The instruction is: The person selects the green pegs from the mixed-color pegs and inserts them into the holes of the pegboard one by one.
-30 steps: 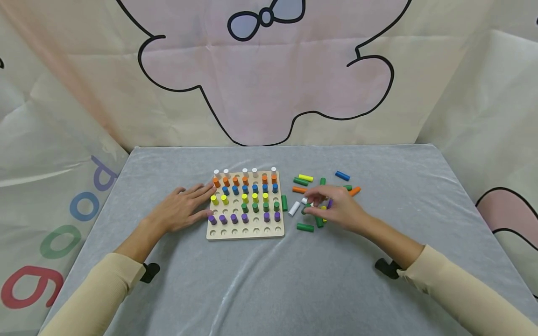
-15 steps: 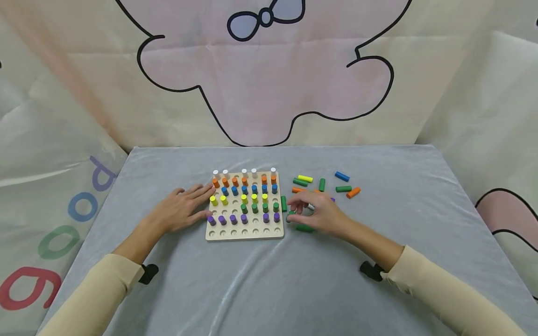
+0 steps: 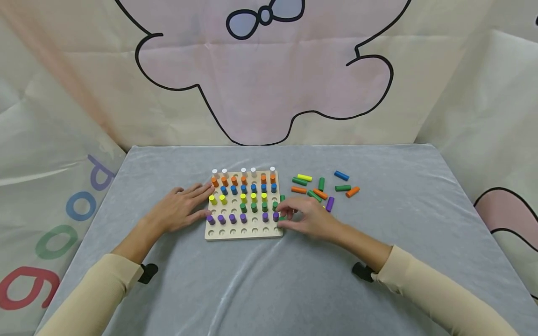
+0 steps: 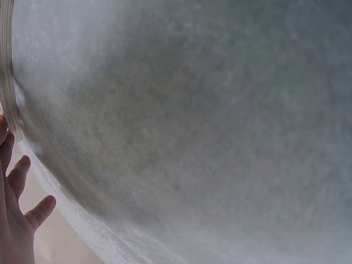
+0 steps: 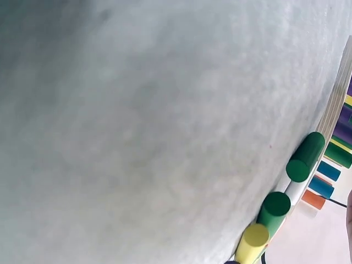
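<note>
A wooden pegboard [image 3: 244, 236] lies on the table, with rows of white, orange, blue, yellow, green and purple pegs standing in it and some bare holes among them. My left hand [image 3: 182, 208] rests at the board's left edge, fingers stretched out; its fingers also show in the left wrist view beside the board's side. At the board's right edge, my right hand [image 3: 308, 218] pinches a green peg [image 3: 283, 218], mostly hidden by the fingers. The purple peg [image 3: 275, 216] at the row's right end stands close to those fingertips. Only a sliver of this hand shows in the right wrist view.
Loose pegs lie right of the board: a yellow one [image 3: 304, 178], a blue one [image 3: 342, 175], a purple one [image 3: 329, 204], several green and orange ones. Another green peg [image 3: 282, 198] lies against the board's right side. Grey cloth [image 3: 252, 289] covers the table.
My right hand has moved left from the loose pegs to the board's right edge, carrying the green peg. My left hand has stayed at the board.
</note>
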